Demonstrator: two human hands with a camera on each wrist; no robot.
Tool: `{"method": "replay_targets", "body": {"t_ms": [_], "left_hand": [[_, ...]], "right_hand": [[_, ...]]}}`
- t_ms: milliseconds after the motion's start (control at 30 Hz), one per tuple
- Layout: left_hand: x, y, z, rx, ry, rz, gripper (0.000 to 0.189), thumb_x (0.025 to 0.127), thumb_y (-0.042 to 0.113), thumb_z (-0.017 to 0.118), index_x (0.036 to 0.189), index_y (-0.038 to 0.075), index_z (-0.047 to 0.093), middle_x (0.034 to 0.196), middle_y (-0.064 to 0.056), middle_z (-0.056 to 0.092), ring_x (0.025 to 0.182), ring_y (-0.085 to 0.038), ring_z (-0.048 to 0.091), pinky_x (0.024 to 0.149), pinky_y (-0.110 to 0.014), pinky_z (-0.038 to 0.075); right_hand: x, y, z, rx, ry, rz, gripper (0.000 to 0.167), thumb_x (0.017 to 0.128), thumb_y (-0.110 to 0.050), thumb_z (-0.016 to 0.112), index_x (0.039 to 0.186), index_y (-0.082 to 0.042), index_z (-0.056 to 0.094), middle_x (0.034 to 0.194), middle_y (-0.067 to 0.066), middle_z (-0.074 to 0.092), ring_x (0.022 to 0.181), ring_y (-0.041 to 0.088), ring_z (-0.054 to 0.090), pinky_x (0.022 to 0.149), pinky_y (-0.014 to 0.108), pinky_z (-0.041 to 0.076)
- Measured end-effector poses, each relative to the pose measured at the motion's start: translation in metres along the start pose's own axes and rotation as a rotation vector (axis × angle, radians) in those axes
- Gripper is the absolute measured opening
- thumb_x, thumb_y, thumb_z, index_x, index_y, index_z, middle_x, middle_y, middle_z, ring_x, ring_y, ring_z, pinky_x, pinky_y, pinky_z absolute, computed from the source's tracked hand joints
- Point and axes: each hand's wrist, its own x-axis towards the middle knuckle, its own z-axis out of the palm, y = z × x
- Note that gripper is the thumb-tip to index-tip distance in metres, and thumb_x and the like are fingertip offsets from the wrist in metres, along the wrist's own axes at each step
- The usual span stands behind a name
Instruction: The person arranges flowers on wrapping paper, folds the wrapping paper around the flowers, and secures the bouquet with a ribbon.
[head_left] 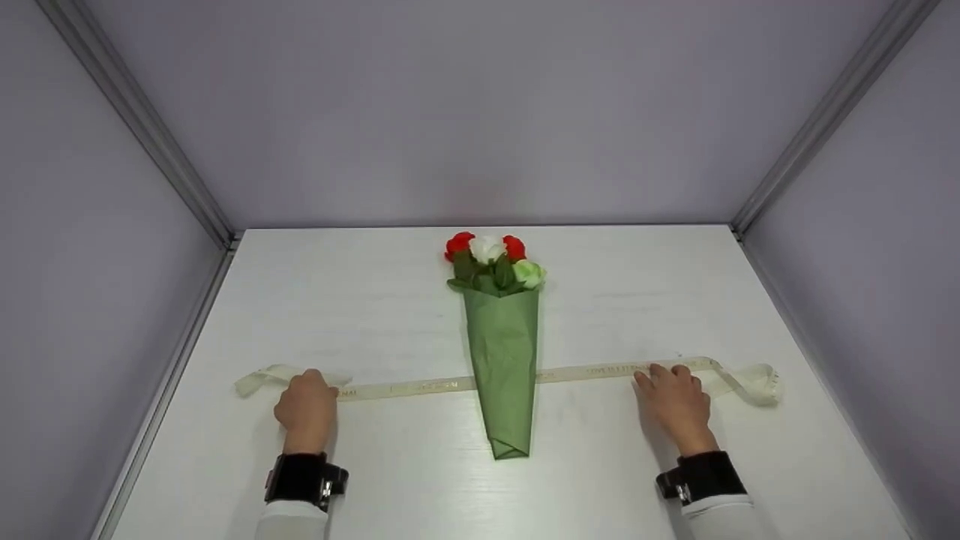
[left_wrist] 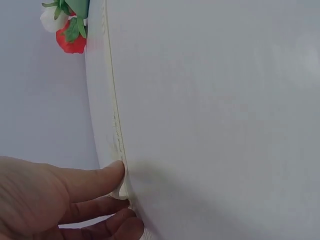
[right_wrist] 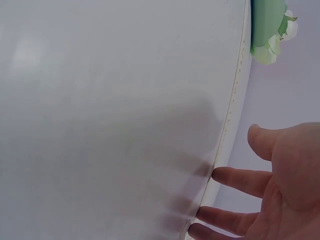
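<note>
A bouquet in green wrapping point(head_left: 502, 360) lies on the white table, with red, white and pale green flowers point(head_left: 489, 251) pointing to the back. Under its lower half runs a cream ribbon point(head_left: 427, 388) with gold lettering, stretched out to both sides. My left hand point(head_left: 306, 409) pinches the ribbon near its left end, thumb point(left_wrist: 102, 181) on one side in the left wrist view. On the right, my right hand point(head_left: 677, 405) rests spread fingertips point(right_wrist: 220, 174) at the ribbon's edge, its thumb held apart. The ribbon stretch beneath the bouquet is hidden.
The ribbon's loose left tail point(head_left: 259, 379) and its curled right end point(head_left: 757, 384) lie beyond the hands. Grey panels point(head_left: 480, 112) enclose the table point(head_left: 420, 480) at the back and sides. Black wrist straps point(head_left: 298, 478) sit on both wrists.
</note>
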Motion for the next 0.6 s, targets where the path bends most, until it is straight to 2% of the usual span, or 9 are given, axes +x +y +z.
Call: {"method": "replay_targets", "body": {"t_ms": [133,233,300,400,500,600], "left_hand": [[0.000,0.000,0.002,-0.079,0.047,0.014,0.020,0.096,0.010,0.059,0.101,-0.009,0.063,0.090,-0.027,0.065,0.075,-0.043,0.065,0.053,-0.051,0.049],[0.003,0.002,0.004,-0.208,0.075,0.026,0.023,0.100,0.012,0.052,0.112,-0.007,0.059,0.092,-0.026,0.067,0.074,-0.039,0.066,0.053,-0.045,0.047],[0.006,0.004,0.004,-0.341,0.082,0.035,0.027,0.102,0.011,0.048,0.120,-0.008,0.054,0.094,-0.025,0.067,0.076,-0.036,0.067,0.056,-0.039,0.048],[0.011,0.008,0.003,-0.594,0.082,0.026,0.031,0.103,0.009,0.046,0.129,-0.008,0.046,0.098,-0.024,0.064,0.080,-0.031,0.068,0.063,-0.032,0.053],[0.014,0.014,0.001,-0.842,0.089,-0.010,0.035,0.102,0.008,0.051,0.132,-0.006,0.042,0.104,-0.023,0.059,0.081,-0.029,0.067,0.070,-0.031,0.057],[0.014,0.021,-0.002,-1.023,0.094,-0.046,0.042,0.098,0.005,0.057,0.136,-0.003,0.040,0.107,-0.022,0.056,0.080,-0.024,0.067,0.073,-0.033,0.058]], "right_hand": [[0.000,0.000,0.000,0.000,-0.009,0.003,0.062,0.102,-0.047,0.044,0.139,0.002,0.051,0.137,0.035,0.039,0.123,0.056,0.037,0.092,0.069,0.033],[0.000,0.000,0.000,0.000,-0.015,0.006,0.062,0.102,-0.047,0.044,0.140,0.002,0.050,0.137,0.035,0.039,0.123,0.056,0.037,0.093,0.069,0.032],[0.000,0.000,0.000,-0.002,-0.012,0.005,0.062,0.102,-0.047,0.044,0.140,0.002,0.050,0.137,0.035,0.039,0.123,0.056,0.037,0.092,0.070,0.032],[0.000,0.000,0.000,-0.003,-0.010,0.004,0.062,0.102,-0.047,0.043,0.140,0.001,0.051,0.137,0.035,0.039,0.123,0.055,0.037,0.092,0.070,0.032],[-0.001,0.000,0.000,-0.006,-0.010,-0.004,0.061,0.102,-0.047,0.044,0.139,0.001,0.051,0.137,0.035,0.039,0.123,0.056,0.037,0.092,0.070,0.032],[-0.001,0.000,-0.001,-0.009,-0.008,-0.013,0.061,0.102,-0.047,0.044,0.139,0.001,0.051,0.137,0.036,0.039,0.123,0.057,0.037,0.091,0.071,0.033]]}}
